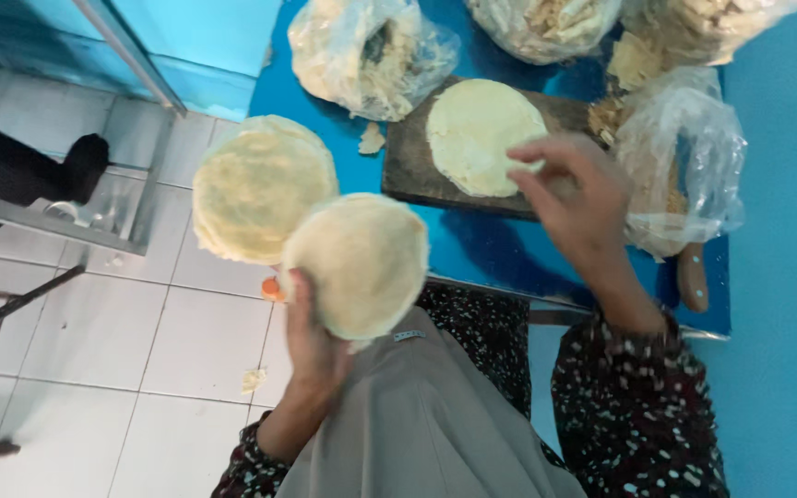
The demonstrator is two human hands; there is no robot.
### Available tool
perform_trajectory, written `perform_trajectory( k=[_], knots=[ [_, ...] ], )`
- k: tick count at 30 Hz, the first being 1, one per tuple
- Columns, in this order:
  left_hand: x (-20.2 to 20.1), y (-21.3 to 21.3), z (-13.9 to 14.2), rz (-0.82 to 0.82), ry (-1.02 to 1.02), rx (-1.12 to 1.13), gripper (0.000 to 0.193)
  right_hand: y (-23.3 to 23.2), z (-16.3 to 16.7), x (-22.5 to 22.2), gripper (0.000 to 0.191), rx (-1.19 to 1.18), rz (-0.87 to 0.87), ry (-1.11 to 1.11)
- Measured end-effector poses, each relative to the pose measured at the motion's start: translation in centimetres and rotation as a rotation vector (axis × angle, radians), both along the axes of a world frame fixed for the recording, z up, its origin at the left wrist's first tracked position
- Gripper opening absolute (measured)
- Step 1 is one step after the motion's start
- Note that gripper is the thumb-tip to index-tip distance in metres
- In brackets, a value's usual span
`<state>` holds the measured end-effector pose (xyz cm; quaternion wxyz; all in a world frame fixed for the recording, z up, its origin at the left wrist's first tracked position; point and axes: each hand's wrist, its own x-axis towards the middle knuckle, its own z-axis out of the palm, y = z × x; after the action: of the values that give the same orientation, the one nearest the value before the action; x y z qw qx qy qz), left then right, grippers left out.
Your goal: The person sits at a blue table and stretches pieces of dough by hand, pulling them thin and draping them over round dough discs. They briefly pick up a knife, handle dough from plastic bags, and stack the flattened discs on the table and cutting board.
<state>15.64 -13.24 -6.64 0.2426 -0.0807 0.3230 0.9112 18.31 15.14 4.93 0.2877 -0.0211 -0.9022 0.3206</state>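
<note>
We note dark sleeves (634, 415) speckled white and red, and a plain grey garment (426, 433) over the lap.

left bag (371, 55): clear plastic, cream scraps, stood at table's far edge
middle bag (541, 23): clear, far edge
right bag (680, 157): clear, crumpled, right edge

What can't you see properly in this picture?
- Head view: the left hand holds a round dough sheet, blurred, and the sheet hides the fingertips.
- The knife's blade is hidden under a plastic bag; only the wooden handle shows.
- Two bags at the top are cut off by the edge.
- The right hand covers part of the sheet on the wooden board.
</note>
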Motion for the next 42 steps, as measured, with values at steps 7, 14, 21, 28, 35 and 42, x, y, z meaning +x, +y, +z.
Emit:
perform_trajectory(
  k=[7, 14, 21, 28, 35, 42],
  knots=[
    [0.8, 3.4, 1.0, -0.355, -0.035, 0.372, 0.074, -8.3, -3.8, 4.9, 0.049, 0.177, 0.425, 0.102],
    [-0.3, 4.7, 2.9, -0.394, -0.135, 0.297, 0.072, -8.7, -8.0, 6.3, 0.031, -0.553, 0.234, -0.022],
    [0.6, 5.2, 3.2, -0.412, -0.079, 0.27, 0.073, -8.4, -8.7, 7.9, 0.031, -0.096, 0.288, 0.188],
    [2.1, 5.6, 1.8, -0.394, 0.292, 0.244, 0.068, -9.0, -11.3, 8.8, 0.03, -0.975, 0.23, 0.114],
    [3.6, 6.6, 0.1, -0.448, 0.495, -0.034, 0.069, -9.1, -11.5, 9.0, 0.027, -1.058, 0.239, 0.234],
    [3.3, 6.1, -0.2, -0.435, 0.234, 0.28, 0.071, -8.6, -11.3, 8.3, 0.023, -1.421, 0.326, 0.2]
  ],
)
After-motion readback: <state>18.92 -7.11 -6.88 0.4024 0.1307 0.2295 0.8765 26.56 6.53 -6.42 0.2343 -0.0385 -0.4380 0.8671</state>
